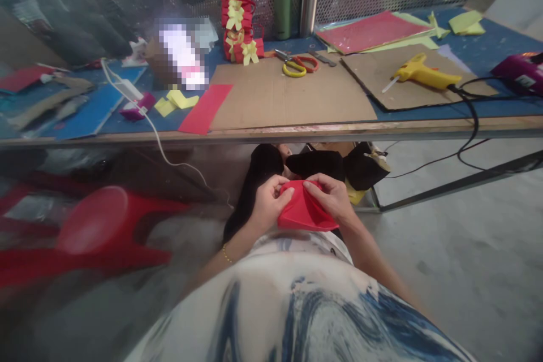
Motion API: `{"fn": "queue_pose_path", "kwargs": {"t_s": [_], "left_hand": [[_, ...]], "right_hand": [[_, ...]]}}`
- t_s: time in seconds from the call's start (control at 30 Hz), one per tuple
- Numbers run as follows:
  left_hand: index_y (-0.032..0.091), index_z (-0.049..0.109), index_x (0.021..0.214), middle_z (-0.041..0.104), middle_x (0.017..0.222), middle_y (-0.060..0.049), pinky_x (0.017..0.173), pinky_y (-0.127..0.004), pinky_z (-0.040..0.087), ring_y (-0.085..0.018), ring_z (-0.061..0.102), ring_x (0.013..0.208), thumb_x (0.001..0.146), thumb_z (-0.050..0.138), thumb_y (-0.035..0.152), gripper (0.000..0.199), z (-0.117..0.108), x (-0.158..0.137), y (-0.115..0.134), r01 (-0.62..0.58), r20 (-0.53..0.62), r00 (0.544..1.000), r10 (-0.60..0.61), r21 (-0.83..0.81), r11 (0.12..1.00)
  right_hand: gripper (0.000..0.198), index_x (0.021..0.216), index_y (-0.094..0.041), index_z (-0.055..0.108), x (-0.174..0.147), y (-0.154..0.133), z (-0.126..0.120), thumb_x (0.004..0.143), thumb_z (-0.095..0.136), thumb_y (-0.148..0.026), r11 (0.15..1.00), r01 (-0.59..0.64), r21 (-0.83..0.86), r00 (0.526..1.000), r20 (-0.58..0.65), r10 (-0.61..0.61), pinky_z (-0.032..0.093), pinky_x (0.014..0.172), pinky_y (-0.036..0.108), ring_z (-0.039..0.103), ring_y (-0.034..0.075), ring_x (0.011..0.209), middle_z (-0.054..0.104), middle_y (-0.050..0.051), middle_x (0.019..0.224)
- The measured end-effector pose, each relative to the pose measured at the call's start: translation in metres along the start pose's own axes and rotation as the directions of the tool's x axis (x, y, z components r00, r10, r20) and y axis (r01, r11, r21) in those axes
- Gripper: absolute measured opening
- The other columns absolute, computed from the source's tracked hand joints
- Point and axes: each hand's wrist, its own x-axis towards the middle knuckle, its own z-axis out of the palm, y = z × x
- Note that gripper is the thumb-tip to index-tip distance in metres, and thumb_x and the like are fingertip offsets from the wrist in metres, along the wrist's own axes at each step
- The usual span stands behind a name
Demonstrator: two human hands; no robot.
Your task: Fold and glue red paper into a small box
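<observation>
A folded piece of red paper (304, 212) is held over my lap, below the table's front edge. My left hand (271, 199) pinches its left upper edge between thumb and fingers. At the upper right of the same piece, my right hand (331, 195) grips it, thumb lying on the near face. The paper bulges and creases between the two thumbs. Fingertips behind the paper are hidden.
On the table lie cardboard (292, 96), a red strip (206, 108), scissors (296, 65) and a yellow glue gun (428, 72) with a black cord. Red boxes with yellow flowers (237, 25) stand near a green flask (282, 3). A red stool (95, 218) is at left.
</observation>
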Motion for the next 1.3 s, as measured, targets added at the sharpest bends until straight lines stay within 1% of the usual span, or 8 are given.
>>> {"fn": "queue_pose_path", "kwargs": {"t_s": [0.13,0.33,0.43,0.67,0.87,1.0,1.2,1.3], "left_hand": [[0.017,0.065,0.081,0.060,0.070,0.002,0.061,-0.022,0.043,-0.011,0.052,0.064,0.078,0.070,0.036,0.020,0.000,-0.002,0.003,0.030,0.021,0.999,-0.030,-0.014,0.999],[0.016,0.068,0.087,0.066,0.077,-0.002,0.066,-0.025,0.046,-0.015,0.057,0.070,0.085,0.066,0.047,0.031,0.001,-0.003,0.002,0.053,0.057,0.997,-0.047,-0.101,0.994],[0.016,0.068,0.083,0.065,0.078,-0.003,0.068,-0.025,0.046,-0.015,0.057,0.073,0.090,0.060,0.049,0.035,0.000,-0.002,0.001,0.030,0.010,1.000,-0.029,-0.059,0.998],[0.019,0.062,0.073,0.055,0.066,0.002,0.060,-0.023,0.039,-0.012,0.047,0.061,0.089,0.058,0.041,0.028,-0.002,-0.001,-0.001,-0.034,-0.044,0.998,0.040,0.142,0.989],[0.019,0.059,0.068,0.050,0.061,0.004,0.056,-0.023,0.035,-0.011,0.042,0.058,0.085,0.060,0.041,0.028,-0.001,-0.001,-0.007,0.018,-0.121,0.993,-0.004,0.118,0.993],[0.019,0.058,0.067,0.051,0.063,0.003,0.054,-0.023,0.034,-0.011,0.042,0.059,0.081,0.062,0.040,0.026,-0.003,0.007,-0.007,0.030,-0.116,0.993,-0.026,0.032,0.999],[0.018,0.058,0.066,0.051,0.062,0.002,0.056,-0.023,0.036,-0.012,0.044,0.060,0.085,0.062,0.047,0.035,-0.019,0.032,0.021,-0.120,-0.033,0.992,0.122,0.076,0.990],[0.018,0.061,0.070,0.054,0.065,0.002,0.059,-0.023,0.037,-0.013,0.047,0.064,0.089,0.060,0.045,0.032,-0.030,0.050,0.048,-0.281,-0.071,0.952,0.297,0.173,0.944]], "right_hand": [[0.029,0.071,-0.020,0.074,0.001,0.000,-0.002,0.073,0.073,-0.049,0.996,-0.051,0.067,0.998,0.051,0.048,0.048,0.056,0.027,0.059,0.016,0.062,0.072,0.003,0.070],[0.028,0.070,-0.020,0.072,0.001,0.001,-0.006,0.076,0.070,-0.047,0.999,0.024,-0.031,0.999,0.022,-0.023,0.044,0.055,0.026,0.056,0.015,0.060,0.069,0.003,0.067],[0.027,0.068,-0.021,0.071,0.001,0.000,-0.005,0.077,0.067,-0.046,0.997,0.039,-0.068,0.999,0.010,-0.039,0.045,0.056,0.026,0.056,0.015,0.061,0.069,0.002,0.066],[0.023,0.068,-0.023,0.071,-0.003,-0.003,-0.001,0.078,0.065,-0.043,0.993,0.061,-0.097,0.998,0.031,-0.058,0.046,0.057,0.026,0.057,0.016,0.061,0.069,0.001,0.066],[0.023,0.069,-0.023,0.070,-0.004,-0.002,0.004,0.079,0.064,-0.043,0.991,0.052,-0.125,0.998,0.053,-0.046,0.043,0.054,0.025,0.053,0.014,0.056,0.067,0.000,0.064],[0.023,0.068,-0.022,0.069,0.001,-0.005,0.009,0.080,0.063,-0.041,0.986,0.122,-0.113,0.991,0.074,-0.114,0.044,0.054,0.025,0.054,0.014,0.057,0.066,0.000,0.063],[0.023,0.068,-0.022,0.068,0.034,-0.034,0.009,0.084,0.060,-0.036,0.934,0.327,-0.142,0.944,0.093,-0.316,0.045,0.054,0.025,0.057,0.014,0.056,0.067,0.000,0.062],[0.020,0.070,-0.023,0.069,0.063,-0.061,0.009,0.083,0.060,-0.035,0.879,0.442,-0.177,0.897,0.101,-0.430,0.046,0.058,0.026,0.058,0.015,0.058,0.068,0.000,0.063]]}}
